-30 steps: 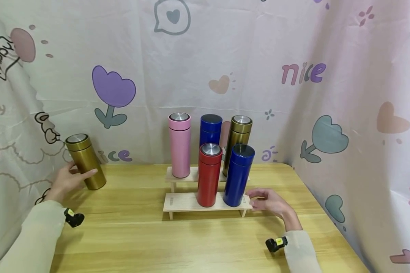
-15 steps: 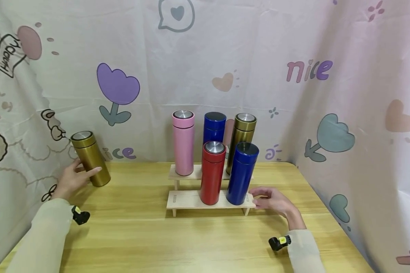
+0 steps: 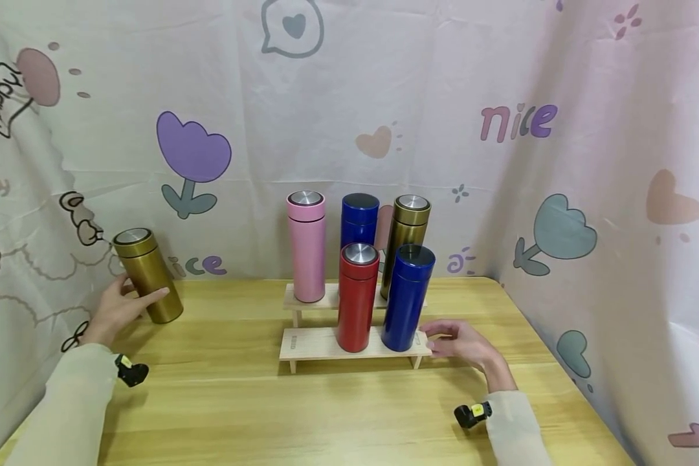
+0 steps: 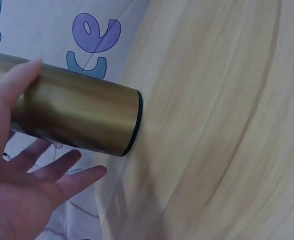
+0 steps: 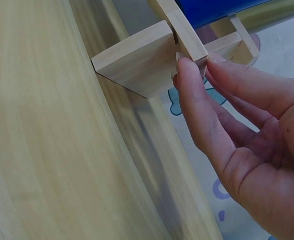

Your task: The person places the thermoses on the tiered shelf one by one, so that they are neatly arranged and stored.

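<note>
A gold thermos flask (image 3: 150, 278) stands at the table's left, near the curtain. My left hand (image 3: 116, 309) holds it around the lower body, thumb across the front. In the left wrist view that thumb lies along the flask (image 4: 81, 107), while several fingers (image 4: 81, 177) spread out below it. Behind the flask, part of the hand is hidden. My right hand (image 3: 459, 343) is at the right end of a two-level wooden stand (image 3: 314, 344). In the right wrist view, thumb and index finger pinch the corner of its board (image 5: 187, 42).
On the stand's front level are a red flask (image 3: 356, 304) and a blue flask (image 3: 406, 304). Its back level bears a pink flask (image 3: 307, 255), another blue flask (image 3: 358, 217) and a second gold flask (image 3: 410, 223). A printed curtain (image 3: 303, 129) borders the wooden table (image 3: 239, 414).
</note>
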A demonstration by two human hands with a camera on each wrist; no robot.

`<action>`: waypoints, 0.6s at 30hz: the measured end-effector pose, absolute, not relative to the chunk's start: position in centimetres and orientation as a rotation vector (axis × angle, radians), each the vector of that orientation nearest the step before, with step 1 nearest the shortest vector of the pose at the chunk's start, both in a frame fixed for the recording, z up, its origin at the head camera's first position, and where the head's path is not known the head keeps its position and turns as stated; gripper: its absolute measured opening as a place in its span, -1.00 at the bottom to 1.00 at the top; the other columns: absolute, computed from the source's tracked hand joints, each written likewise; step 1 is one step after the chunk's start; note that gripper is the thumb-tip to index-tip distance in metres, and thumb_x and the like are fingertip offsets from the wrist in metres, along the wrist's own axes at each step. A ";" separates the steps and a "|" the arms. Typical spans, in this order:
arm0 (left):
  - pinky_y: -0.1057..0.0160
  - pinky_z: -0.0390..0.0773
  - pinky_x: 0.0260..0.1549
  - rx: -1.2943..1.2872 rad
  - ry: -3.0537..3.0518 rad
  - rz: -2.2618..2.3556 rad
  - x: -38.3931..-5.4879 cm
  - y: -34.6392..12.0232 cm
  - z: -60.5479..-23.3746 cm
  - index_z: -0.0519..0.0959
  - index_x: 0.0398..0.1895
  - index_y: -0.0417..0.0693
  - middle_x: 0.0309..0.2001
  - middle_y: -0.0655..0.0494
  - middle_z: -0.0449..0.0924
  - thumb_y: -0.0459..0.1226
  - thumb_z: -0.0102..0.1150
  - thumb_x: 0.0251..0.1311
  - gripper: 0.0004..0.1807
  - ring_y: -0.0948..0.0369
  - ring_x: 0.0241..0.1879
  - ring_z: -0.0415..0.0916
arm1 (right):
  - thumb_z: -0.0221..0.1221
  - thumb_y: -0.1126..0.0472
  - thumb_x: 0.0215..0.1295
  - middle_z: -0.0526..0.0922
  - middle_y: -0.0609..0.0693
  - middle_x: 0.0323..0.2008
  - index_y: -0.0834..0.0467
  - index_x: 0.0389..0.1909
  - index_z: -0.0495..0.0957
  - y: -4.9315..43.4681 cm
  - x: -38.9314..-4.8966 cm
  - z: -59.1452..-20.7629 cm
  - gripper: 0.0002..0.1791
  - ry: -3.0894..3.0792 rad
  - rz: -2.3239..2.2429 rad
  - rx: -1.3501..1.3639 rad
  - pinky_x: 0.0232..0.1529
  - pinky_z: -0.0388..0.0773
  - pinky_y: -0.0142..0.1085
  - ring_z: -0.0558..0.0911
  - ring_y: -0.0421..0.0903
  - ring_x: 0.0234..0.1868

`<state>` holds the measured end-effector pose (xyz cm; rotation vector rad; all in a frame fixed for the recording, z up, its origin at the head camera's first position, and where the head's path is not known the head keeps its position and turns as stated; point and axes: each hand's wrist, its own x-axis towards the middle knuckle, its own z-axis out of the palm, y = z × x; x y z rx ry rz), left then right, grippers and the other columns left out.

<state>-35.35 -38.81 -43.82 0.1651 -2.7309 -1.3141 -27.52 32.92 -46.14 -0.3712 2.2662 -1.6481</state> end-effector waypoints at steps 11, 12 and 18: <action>-0.56 0.17 0.32 0.148 -2.607 -1.339 -35.9 -37.8 -45.1 -0.15 0.68 -0.08 0.56 -0.52 -0.01 0.20 0.19 0.35 0.09 -0.51 0.46 0.03 | 0.29 0.29 0.38 0.56 0.34 0.24 0.42 0.33 0.43 32.9 -27.5 -46.0 -0.44 2.271 -1.647 -0.373 0.03 0.77 -0.11 0.75 -0.09 -0.08; -0.57 0.16 0.32 0.155 -2.601 -1.339 -35.9 -37.7 -45.2 -0.15 0.68 -0.08 0.56 -0.52 -0.02 0.20 0.19 0.35 0.08 -0.51 0.47 0.01 | 0.30 0.28 0.38 0.56 0.34 0.24 0.41 0.32 0.44 32.9 -27.5 -46.0 -0.44 2.272 -1.649 -0.363 0.03 0.77 -0.12 0.74 -0.08 -0.08; -0.51 0.31 0.22 0.173 -2.594 -1.296 -35.2 -36.9 -44.8 -0.07 0.64 -0.20 0.50 -0.58 0.07 0.16 0.21 0.35 0.06 -0.50 0.41 0.12 | 0.31 0.26 0.38 0.54 0.34 0.25 0.37 0.32 0.46 33.1 -27.6 -46.1 -0.45 2.286 -1.633 -0.352 0.03 0.77 -0.10 0.73 -0.04 -0.06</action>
